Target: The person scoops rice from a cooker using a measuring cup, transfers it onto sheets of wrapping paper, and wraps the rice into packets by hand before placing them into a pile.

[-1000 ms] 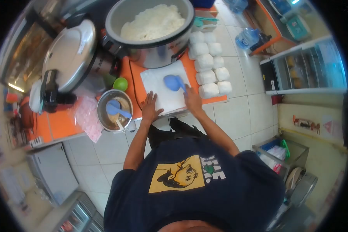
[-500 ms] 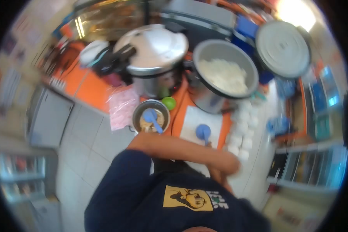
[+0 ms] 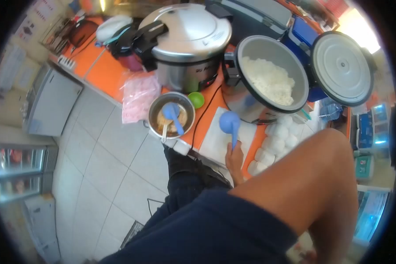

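Note:
My right hand (image 3: 236, 159) is closed round the handle of a blue round-bowled scoop (image 3: 229, 122). The scoop's bowl is over a sheet of white paper (image 3: 211, 140) on the orange counter. My left arm reaches across my body, its bent elbow at the right. Only a small part of my left hand (image 3: 310, 256) shows at the bottom edge, its fingers unclear. Beyond the scoop, an open rice cooker (image 3: 273, 105) holds white rice (image 3: 268, 79). To the left, a metal pot (image 3: 152, 119) contains a second blue scoop (image 3: 174, 118) and a pale-handled utensil (image 3: 165, 130).
Several white rounded bundles (image 3: 273, 143) line the counter's right side. A large lidded cooker (image 3: 185, 75) stands behind the pot, with a green cup (image 3: 196, 100) and a pink plastic packet (image 3: 138, 97) near it. A black cable (image 3: 203, 112) crosses the counter.
My view has swung and the picture is sharper. My left arm's elbow has risen and moved right, baring the right hand. The scoop stays in my right hand over the paper.

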Motion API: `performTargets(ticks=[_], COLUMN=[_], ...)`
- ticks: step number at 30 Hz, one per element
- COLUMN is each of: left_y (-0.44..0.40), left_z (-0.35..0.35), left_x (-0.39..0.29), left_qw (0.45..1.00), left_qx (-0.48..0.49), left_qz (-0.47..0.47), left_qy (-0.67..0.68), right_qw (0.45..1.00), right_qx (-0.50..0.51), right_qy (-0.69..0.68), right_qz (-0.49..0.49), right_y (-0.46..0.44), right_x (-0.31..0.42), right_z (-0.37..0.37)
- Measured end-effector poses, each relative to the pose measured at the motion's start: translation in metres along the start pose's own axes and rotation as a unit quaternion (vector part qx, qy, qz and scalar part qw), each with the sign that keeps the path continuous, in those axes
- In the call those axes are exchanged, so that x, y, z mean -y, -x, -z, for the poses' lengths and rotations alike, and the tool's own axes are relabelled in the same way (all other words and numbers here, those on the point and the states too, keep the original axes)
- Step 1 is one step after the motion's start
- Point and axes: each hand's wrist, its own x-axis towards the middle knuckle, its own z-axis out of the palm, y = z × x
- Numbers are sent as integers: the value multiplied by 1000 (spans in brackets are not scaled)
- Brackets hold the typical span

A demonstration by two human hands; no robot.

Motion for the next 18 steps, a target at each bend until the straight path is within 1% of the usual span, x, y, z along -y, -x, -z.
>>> performTargets(ticks=[1,2,3,5,7,9,10,11,12,13,14,15,16,17,18], left_y=[-1,-3,-4,-4,13,63,100,138,176,198,210,208,202,201,198], left_z=[0,1,2,-1,-25,-90,-118,-158,-199,-245,-290,-333,-379,-442,-480], left_x=[2,4,6,11,21,47,59,70,81,94,105,116,131,151,171], left_qw=[1000,1000,1000,1000,996,983,941,917,885,808,712,651,586,678,721], left_qx=[-1,-6,-6,-1,12,16,16,-40,-102,-69,-38,-121,-214,-265,-227], left_qz=[1,3,5,8,31,82,166,220,267,358,443,501,549,570,613], left_qy=[3,10,16,30,82,165,296,331,367,462,543,557,556,382,229], right_qw=[1000,999,999,995,983,974,980,978,987,990,986,977,964,942,943], right_qx=[13,49,41,66,92,153,70,-13,-43,-79,-104,-130,-117,-112,-48], right_qy=[2,-3,1,-71,-158,-49,-45,-37,4,46,94,145,228,310,325], right_qz=[-1,-8,-11,21,35,161,181,207,153,104,91,82,71,62,60], right_y=[-12,-30,-46,-84,-111,-135,-126,-120,-111,-108,-102,-101,-102,-103,-105], right_x=[4,6,10,21,18,2,-19,-37,-52,-69,-88,-107,-124,-140,-153], right_z=[-6,-14,-26,-58,-80,-82,-76,-65,-42,-22,-12,-7,-11,-18,-18])
